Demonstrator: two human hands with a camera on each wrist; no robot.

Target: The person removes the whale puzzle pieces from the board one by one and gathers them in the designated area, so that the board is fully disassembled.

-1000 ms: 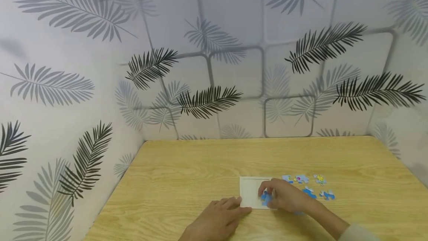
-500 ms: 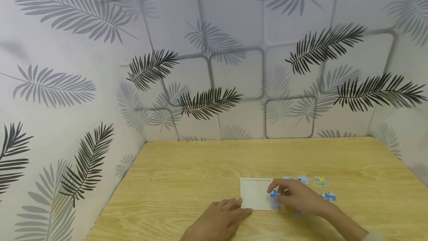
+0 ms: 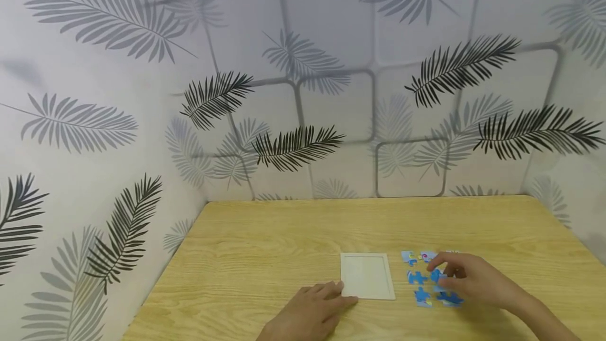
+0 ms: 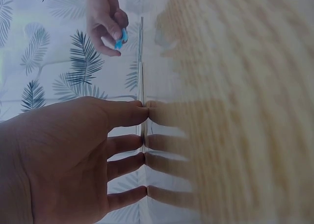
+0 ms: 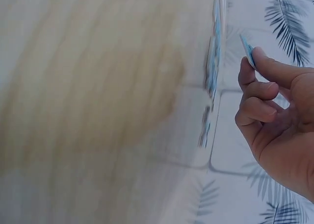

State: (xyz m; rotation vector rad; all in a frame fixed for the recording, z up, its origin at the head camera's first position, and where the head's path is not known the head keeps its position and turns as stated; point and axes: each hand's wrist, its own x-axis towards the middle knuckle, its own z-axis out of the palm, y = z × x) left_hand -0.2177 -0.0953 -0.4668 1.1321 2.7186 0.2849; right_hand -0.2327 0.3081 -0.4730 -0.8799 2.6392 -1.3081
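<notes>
My right hand pinches a blue jigsaw piece between thumb and index finger, raised over the loose pieces; the other fingers are bent. My left hand lies on the table with its fingers extended. Its fingertips touch the lower left corner and near edge of a pale square puzzle tray, whose inside shows bare. Right of the tray lie several blue jigsaw pieces, some partly hidden behind my right hand. In the left wrist view, the fingertips of the left hand meet the table.
The wood-grain table reaches back to a wall with a leaf pattern. Loose pieces lie close together, among them one with blue and yellow near the front and one at the back left.
My right hand has moved right, from over the tray to above the loose pieces, carrying the blue jigsaw piece along. The tray's inside is now uncovered. My left hand stays at the tray's corner.
</notes>
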